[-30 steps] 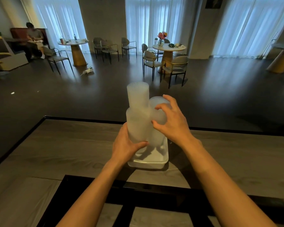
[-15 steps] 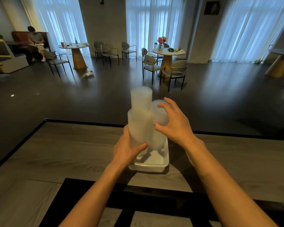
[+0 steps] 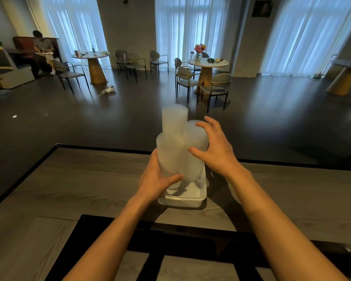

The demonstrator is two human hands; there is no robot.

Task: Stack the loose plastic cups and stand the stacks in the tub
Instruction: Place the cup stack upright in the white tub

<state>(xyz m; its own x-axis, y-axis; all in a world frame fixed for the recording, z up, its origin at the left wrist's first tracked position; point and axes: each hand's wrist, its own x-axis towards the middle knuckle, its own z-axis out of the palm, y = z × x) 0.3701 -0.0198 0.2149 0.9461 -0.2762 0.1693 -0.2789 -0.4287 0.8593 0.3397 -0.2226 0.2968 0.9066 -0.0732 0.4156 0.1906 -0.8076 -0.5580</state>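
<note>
Standing three cup stacks (image 3: 174, 124), one tub (image 3: 180, 201)

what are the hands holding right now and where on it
The left hand grips the near-left cup stack around its lower part. The right hand arches over the top of the right stack; a firm grip cannot be told.
</note>
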